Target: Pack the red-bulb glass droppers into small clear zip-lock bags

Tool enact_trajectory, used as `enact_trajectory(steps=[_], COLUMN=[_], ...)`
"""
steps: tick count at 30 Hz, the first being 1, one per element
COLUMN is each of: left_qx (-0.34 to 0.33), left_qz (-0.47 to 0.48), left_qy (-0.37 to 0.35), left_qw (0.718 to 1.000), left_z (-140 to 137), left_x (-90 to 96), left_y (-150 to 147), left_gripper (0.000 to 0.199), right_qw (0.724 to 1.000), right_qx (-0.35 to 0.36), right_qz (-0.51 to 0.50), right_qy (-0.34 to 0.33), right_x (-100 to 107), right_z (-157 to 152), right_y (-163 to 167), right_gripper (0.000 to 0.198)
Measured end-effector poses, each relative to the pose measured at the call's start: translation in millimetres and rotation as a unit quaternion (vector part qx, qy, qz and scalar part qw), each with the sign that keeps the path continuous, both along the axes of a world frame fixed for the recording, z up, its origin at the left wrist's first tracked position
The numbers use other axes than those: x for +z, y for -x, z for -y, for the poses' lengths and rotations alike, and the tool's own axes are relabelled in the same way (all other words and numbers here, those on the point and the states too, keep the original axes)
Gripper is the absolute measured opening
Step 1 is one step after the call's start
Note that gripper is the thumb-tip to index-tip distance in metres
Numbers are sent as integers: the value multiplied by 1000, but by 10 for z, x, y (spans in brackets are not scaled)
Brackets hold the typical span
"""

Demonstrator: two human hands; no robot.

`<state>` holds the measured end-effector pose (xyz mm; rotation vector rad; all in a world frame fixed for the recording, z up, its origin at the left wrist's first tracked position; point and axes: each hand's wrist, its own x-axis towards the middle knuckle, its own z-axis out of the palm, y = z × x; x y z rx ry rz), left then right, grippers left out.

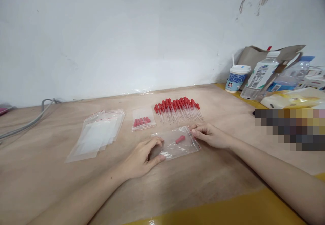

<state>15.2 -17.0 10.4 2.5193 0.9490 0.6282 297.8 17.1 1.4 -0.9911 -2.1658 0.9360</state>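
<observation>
Where your hands rest: one at each end of a plastic bag (pixel 172 151), which lies flat on the table (pixel 38 187) between them.
Left hand (pixel 146 157): thumb and fingers spread in a curve, tips at the bag's left edge; the forearm slants in from the lower left.
Right hand (pixel 209 133): thumb and fingertips close together at the bag's far right corner, by its red line; you cannot tell from here whether they pinch the film.
Bag's long axis: left to right across you, the right end slightly farther away.
Dropper (pixel 180 139): seemingly inside the bag, its red bulb nearer your right hand and slanting up that way; its stem is hard to make out in the glare.
Loose droppers (pixel 177 108): side by side just beyond the bag, red bulbs toward the wall (pixel 114 48).
Filled bag (pixel 143 121): beyond your left hand, bulbs nearest you.
Flat bags (pixel 96 138): overlapping, farther left.
</observation>
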Motion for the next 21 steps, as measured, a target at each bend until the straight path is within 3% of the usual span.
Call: enact_trajectory(steps=[3, 8, 13, 18, 21], left_qx=[-9, -14, -13, -15, -14], left_qz=[-12, -41, -39, -46, -55], left_qy=[-16, -31, -41, -42, -37], left_qw=[1000, 999, 998, 998, 998], left_z=[-10, -25, -39, -46, -47], left_x=[-11, -29, -46, -64, -67], left_y=[1, 2, 5, 19, 23], left_gripper=[29, 32, 33, 32, 31], right_qw=[999, 987, 970, 956, 956], right_qx=[-24, -65, -48, -52, -118], right_qz=[-10, -67, -153, -163, -133], right_qy=[41, 132, 185, 240, 233], right_x=[9, -11, -57, -54, -53], right_z=[27, 128, 137, 97, 82], right_y=[30, 167, 239, 233, 206], right_gripper=[49, 36, 37, 41, 47])
